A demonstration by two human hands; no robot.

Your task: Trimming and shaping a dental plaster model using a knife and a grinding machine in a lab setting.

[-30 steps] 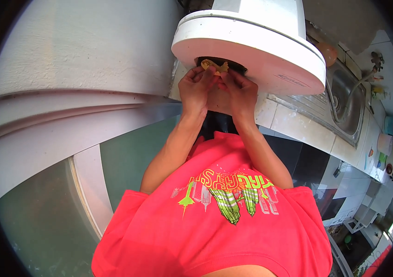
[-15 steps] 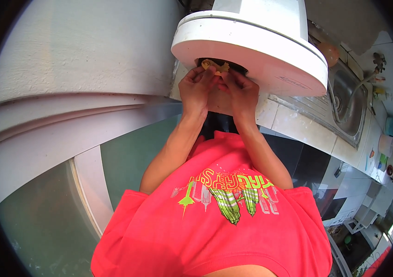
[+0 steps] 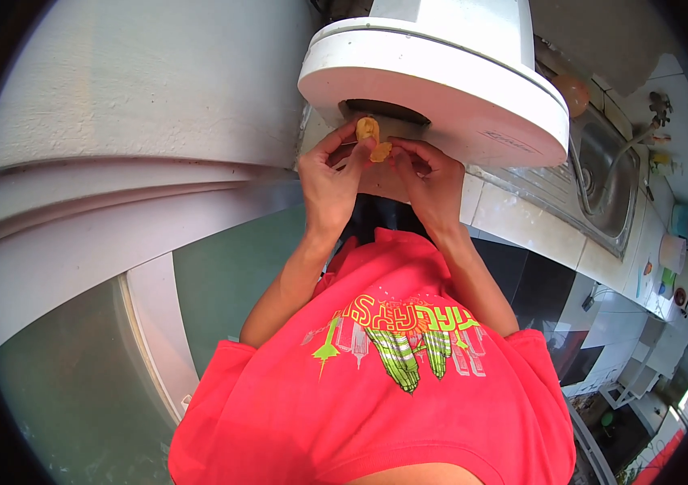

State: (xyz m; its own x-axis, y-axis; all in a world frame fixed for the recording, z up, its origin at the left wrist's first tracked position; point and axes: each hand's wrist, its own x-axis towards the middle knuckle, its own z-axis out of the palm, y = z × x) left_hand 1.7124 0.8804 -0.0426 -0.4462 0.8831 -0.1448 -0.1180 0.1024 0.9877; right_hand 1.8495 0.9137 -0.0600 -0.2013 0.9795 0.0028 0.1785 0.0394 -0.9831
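Note:
Between the fingertips of both hands is a small yellow-orange piece [image 3: 368, 129], soft and folded like fruit flesh or peel; its exact kind I cannot make out. My left hand [image 3: 329, 174] pinches it between thumb and fingers, with the oval upper part standing above the thumb. A thin, ragged lower flap [image 3: 380, 152] reaches across to my right hand [image 3: 429, 182], whose thumb and forefinger close on its edge. Just beyond the hands, a white rounded appliance [image 3: 433, 81] has a dark opening [image 3: 384, 111] in its near face. The fingers partly cover the piece.
A pale tiled counter [image 3: 521, 214] runs to the right, with a steel sink [image 3: 622, 194] and a tap [image 3: 659, 109] on it. An orange rounded thing [image 3: 572, 93] sits behind the sink. A whitish wall [image 3: 142, 89] stands at the left.
Both hands have drawn back toward me, away from the dark opening, with the yellow-orange piece. It is now turned so its oval part stands up, and the right hand has shifted slightly right.

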